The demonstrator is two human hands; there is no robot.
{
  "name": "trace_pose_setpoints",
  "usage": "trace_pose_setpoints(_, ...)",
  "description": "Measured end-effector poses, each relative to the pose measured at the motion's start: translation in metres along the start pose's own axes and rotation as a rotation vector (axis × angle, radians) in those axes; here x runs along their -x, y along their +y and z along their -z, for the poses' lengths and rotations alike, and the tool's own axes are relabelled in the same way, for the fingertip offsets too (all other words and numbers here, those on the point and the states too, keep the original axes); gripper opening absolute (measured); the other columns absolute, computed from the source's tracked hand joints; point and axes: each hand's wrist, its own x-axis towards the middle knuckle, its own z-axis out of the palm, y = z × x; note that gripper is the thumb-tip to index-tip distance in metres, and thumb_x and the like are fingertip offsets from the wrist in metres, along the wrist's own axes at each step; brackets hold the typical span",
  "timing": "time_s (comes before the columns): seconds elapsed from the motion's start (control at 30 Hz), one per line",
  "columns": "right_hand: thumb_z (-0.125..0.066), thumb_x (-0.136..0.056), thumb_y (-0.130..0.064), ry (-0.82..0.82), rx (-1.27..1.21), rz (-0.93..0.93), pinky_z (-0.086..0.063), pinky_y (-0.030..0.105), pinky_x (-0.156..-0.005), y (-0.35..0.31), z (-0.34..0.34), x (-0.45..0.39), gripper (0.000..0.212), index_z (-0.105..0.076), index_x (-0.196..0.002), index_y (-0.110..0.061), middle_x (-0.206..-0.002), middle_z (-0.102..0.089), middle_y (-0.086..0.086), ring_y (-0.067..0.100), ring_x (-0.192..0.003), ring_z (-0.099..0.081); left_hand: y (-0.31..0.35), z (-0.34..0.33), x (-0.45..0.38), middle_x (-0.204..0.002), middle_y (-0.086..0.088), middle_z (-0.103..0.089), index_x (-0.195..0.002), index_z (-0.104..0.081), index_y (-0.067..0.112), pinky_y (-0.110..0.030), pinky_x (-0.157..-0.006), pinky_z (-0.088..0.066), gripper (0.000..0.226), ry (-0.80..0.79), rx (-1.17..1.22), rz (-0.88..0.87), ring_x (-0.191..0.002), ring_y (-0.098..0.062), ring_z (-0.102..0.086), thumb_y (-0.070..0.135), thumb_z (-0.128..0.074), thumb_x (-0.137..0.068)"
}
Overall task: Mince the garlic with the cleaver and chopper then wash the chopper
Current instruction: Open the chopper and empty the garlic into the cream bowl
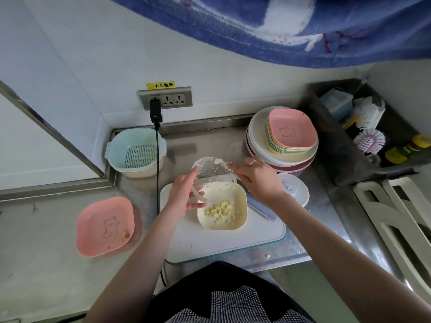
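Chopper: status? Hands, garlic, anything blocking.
Right hand grips chopper cup, tilted over dish. Left hand holds scraper. Garlic in dish. Cleaver alongside.

steel counter (275,257) | cutting board (233,238) | pink dish (105,226) | colander (136,152) | plate stack (282,157) | perhaps a lid (295,190)

Head-worn camera looks steeply down, close over the counter (58,264)

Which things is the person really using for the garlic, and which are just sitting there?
In use:
- chopper bowl
- minced garlic
- cream dish
- cutting board
- cleaver

Just lying about:
- pink dish
- blue strainer basket
- stack of plates
- brushes
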Motion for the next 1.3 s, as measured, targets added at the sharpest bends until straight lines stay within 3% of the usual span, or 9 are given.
trace_pose_setpoints(0.2, -0.075, -0.075, -0.012, -0.050, 0.093, -0.023, -0.031, 0.027, -0.054, 0.009, -0.009, 0.005, 0.030, -0.075, -0.103, -0.024, -0.065, -0.058, 0.007, 0.032, -0.070, -0.058, 0.000, -0.002, -0.001, -0.098, -0.012, -0.060, -0.107, -0.058, 0.013, -0.036, -0.053, -0.056, 0.038, 0.017, -0.011, -0.034, -0.087, -0.024, -0.062, 0.046, -0.058, -0.090)
trace_pose_setpoints(0.37, -0.052, -0.096, -0.020, -0.182, 0.000, -0.038, -0.037, 0.034, -0.069, 0.011, -0.017, 0.022, 0.030, -0.065, -0.122, -0.026, -0.090, -0.064, 0.011, 0.032, -0.096, -0.056, -0.001, -0.001, -0.003, -0.093, -0.010, -0.059, -0.091, -0.055, 0.019, -0.037, -0.051, -0.057, 0.026, 0.053, -0.063, -0.083, -0.082, -0.022, -0.061, 0.044, -0.061, -0.090)
trace_pose_setpoints(0.5, -0.068, -0.083, -0.012, -0.107, -0.050, -0.029, -0.035, 0.028, -0.053, 0.007, -0.011, 0.010, 0.030, -0.071, -0.112, -0.022, -0.071, -0.059, 0.009, 0.033, -0.075, -0.058, -0.005, 0.000, -0.005, -0.091, -0.009, -0.058, -0.100, -0.057, 0.016, -0.033, -0.048, -0.054, 0.033, 0.036, -0.083, -0.089, -0.079, -0.021, -0.059, 0.045, -0.063, -0.088)
trace_pose_setpoints(0.63, -0.061, -0.091, -0.019, -0.115, -0.002, -0.019, -0.031, 0.028, -0.062, 0.012, -0.010, 0.002, 0.030, -0.066, -0.120, -0.024, -0.090, -0.064, 0.011, 0.032, -0.092, -0.055, -0.008, 0.002, -0.007, -0.091, -0.011, -0.058, -0.100, -0.058, 0.015, -0.033, -0.050, -0.055, 0.034, 0.055, -0.083, -0.101, -0.081, -0.023, -0.061, 0.046, -0.064, -0.087)
trace_pose_setpoints(0.73, -0.052, -0.096, -0.022, -0.165, -0.020, -0.020, -0.032, 0.028, -0.066, 0.019, -0.018, 0.017, 0.030, -0.063, -0.124, -0.027, -0.092, -0.063, 0.012, 0.031, -0.097, -0.055, -0.008, 0.005, -0.010, -0.100, -0.016, -0.059, -0.100, -0.060, 0.015, -0.035, -0.052, -0.057, 0.035, 0.094, -0.085, -0.132, -0.089, -0.028, -0.063, 0.044, -0.067, -0.084)
trace_pose_setpoints(0.83, -0.052, -0.096, -0.022, -0.222, -0.071, -0.017, -0.031, 0.027, -0.066, 0.020, -0.020, 0.026, 0.030, -0.064, -0.123, -0.027, -0.089, -0.062, 0.011, 0.030, -0.097, -0.055, -0.009, 0.004, -0.010, -0.103, -0.014, -0.060, -0.103, -0.059, 0.017, -0.034, -0.050, -0.057, 0.032, 0.110, -0.128, -0.154, -0.094, -0.029, -0.064, 0.040, -0.068, -0.083)
trace_pose_setpoints(0.97, -0.053, -0.092, -0.024, -0.114, -0.087, -0.058, -0.032, 0.029, -0.059, 0.019, -0.017, 0.013, 0.031, -0.067, -0.120, -0.021, -0.074, -0.052, 0.007, 0.033, -0.083, -0.055, -0.010, -0.001, -0.006, -0.098, -0.009, -0.059, -0.107, -0.056, 0.017, -0.033, -0.052, -0.057, 0.029, 0.106, -0.164, -0.195, -0.094, -0.023, -0.062, 0.031, -0.068, -0.084)
trace_pose_setpoints(1.13, -0.051, -0.097, -0.023, -0.224, -0.037, -0.067, -0.035, 0.029, -0.066, 0.024, -0.024, 0.021, 0.031, -0.062, -0.125, -0.031, -0.093, -0.062, 0.010, 0.029, -0.098, -0.055, -0.010, -0.002, -0.004, -0.107, -0.007, -0.054, -0.106, -0.056, 0.022, -0.033, -0.053, -0.058, 0.025, 0.127, -0.161, -0.265, -0.097, -0.021, -0.061, 0.025, -0.067, -0.084)
trace_pose_setpoints(1.3, -0.051, -0.097, -0.024, -0.292, -0.120, -0.080, -0.035, 0.028, -0.066, 0.019, -0.032, 0.041, 0.031, -0.062, -0.125, -0.032, -0.096, -0.062, 0.008, 0.026, -0.100, -0.055, -0.014, -0.004, -0.006, -0.105, 0.008, -0.050, -0.117, -0.056, 0.025, -0.039, -0.062, -0.060, 0.038, 0.121, -0.217, -0.326, -0.094, -0.014, -0.058, 0.021, -0.070, -0.082)
